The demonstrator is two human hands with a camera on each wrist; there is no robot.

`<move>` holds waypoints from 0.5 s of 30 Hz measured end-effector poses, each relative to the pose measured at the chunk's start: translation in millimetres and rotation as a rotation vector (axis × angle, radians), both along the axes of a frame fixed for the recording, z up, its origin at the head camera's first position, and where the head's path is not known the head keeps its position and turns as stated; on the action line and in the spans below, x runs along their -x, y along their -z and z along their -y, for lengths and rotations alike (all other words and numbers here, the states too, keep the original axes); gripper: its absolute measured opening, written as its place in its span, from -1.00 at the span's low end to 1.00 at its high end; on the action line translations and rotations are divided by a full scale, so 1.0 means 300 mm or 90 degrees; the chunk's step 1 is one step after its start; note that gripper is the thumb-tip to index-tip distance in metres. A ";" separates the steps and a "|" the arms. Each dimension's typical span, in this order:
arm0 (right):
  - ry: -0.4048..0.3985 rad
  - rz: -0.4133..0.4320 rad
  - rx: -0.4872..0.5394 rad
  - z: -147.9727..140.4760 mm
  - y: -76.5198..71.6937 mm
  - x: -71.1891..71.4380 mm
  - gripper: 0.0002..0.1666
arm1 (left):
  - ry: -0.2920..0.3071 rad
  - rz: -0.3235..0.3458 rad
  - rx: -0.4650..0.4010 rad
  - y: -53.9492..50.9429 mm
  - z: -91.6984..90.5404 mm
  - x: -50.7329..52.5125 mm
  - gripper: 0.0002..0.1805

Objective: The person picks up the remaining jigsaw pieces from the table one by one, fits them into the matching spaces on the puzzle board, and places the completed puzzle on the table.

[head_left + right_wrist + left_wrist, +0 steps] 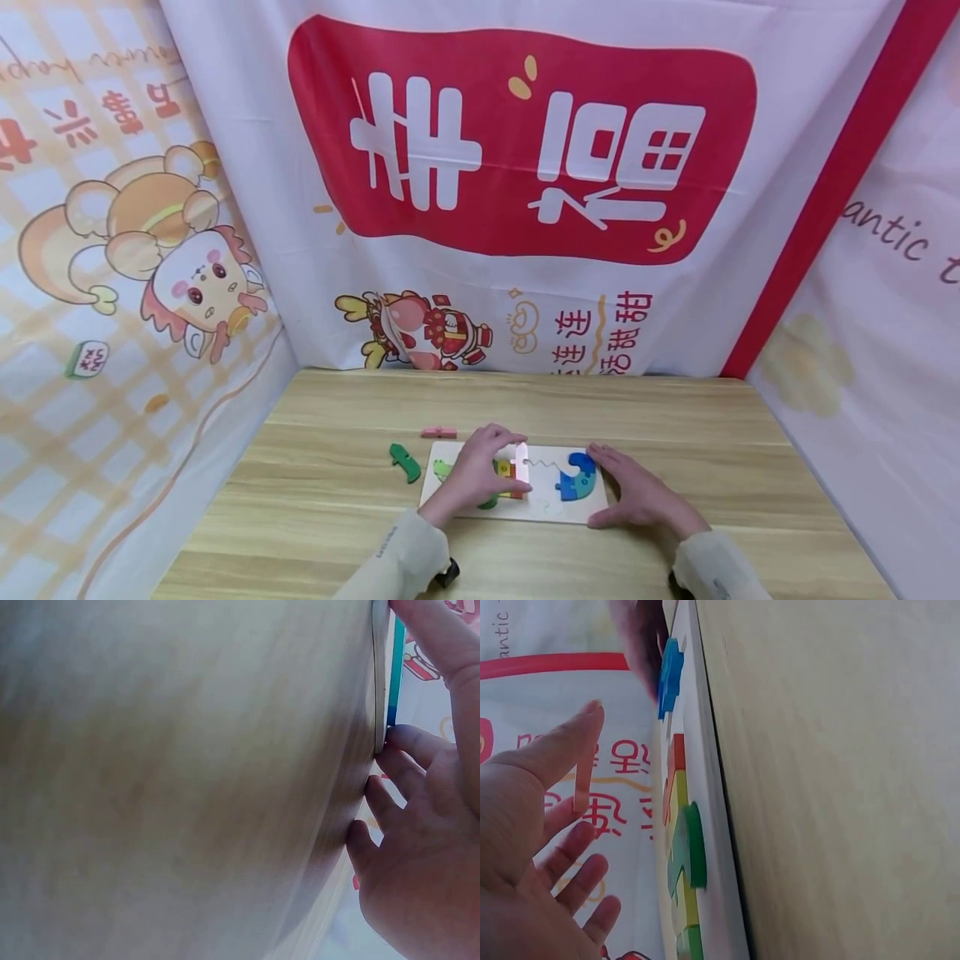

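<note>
One green piece [406, 463] and one pink piece [438, 432] lie beside the board [543, 483].

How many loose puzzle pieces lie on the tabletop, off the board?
2: a green piece to the left of the board, and a pink piece just beyond the board's far-left corner. Others might be hidden behind the left hand.

Left hand [480, 468] hides part of puzzle board [543, 479] at lower centre of head view, both sleeves [401, 558] cut by bottom edge, left one's lettering [387, 542] too small to read, right hand [431, 847] cropped at right wrist view's right, tabletop [187, 787] blurred.
</note>
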State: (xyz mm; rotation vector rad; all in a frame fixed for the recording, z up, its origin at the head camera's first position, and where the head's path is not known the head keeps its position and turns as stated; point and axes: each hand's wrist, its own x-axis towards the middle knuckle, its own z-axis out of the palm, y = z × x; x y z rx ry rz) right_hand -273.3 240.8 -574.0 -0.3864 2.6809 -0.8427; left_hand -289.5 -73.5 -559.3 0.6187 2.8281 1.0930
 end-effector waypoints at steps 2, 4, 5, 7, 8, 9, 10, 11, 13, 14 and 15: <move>0.002 0.002 0.001 0.001 -0.001 0.000 0.39 | -0.002 -0.008 0.011 0.005 -0.011 -0.005 -0.23; 0.002 0.003 0.001 0.002 -0.001 0.000 0.39 | -0.005 -0.008 0.017 0.008 -0.022 -0.011 -0.23; 0.003 0.004 0.001 0.002 -0.002 -0.001 0.39 | -0.007 -0.007 0.019 0.011 -0.027 -0.014 -0.23; 0.003 0.004 0.000 0.002 -0.003 -0.001 0.39 | -0.017 -0.004 0.023 0.021 -0.034 -0.019 -0.24; 0.003 0.003 0.001 0.002 -0.004 -0.001 0.39 | -0.022 -0.004 0.026 0.026 -0.038 -0.021 -0.25; 0.002 0.003 0.002 0.002 -0.005 -0.002 0.39 | -0.026 -0.004 0.031 0.030 -0.040 -0.022 -0.24; 0.001 0.002 0.002 0.002 -0.005 -0.003 0.39 | -0.029 -0.006 0.035 0.036 -0.042 -0.024 -0.24; 0.000 0.002 0.003 0.002 -0.006 -0.003 0.39 | -0.030 -0.008 0.040 0.043 -0.044 -0.024 -0.24; -0.003 -0.001 0.005 0.002 -0.006 -0.004 0.39 | -0.031 -0.015 0.046 0.055 -0.046 -0.025 -0.24; -0.004 -0.002 0.006 0.002 -0.005 -0.004 0.39 | -0.029 -0.018 0.049 0.060 -0.047 -0.025 -0.23; -0.005 -0.004 0.006 0.002 -0.005 -0.005 0.38 | -0.028 -0.021 0.051 0.065 -0.048 -0.026 -0.23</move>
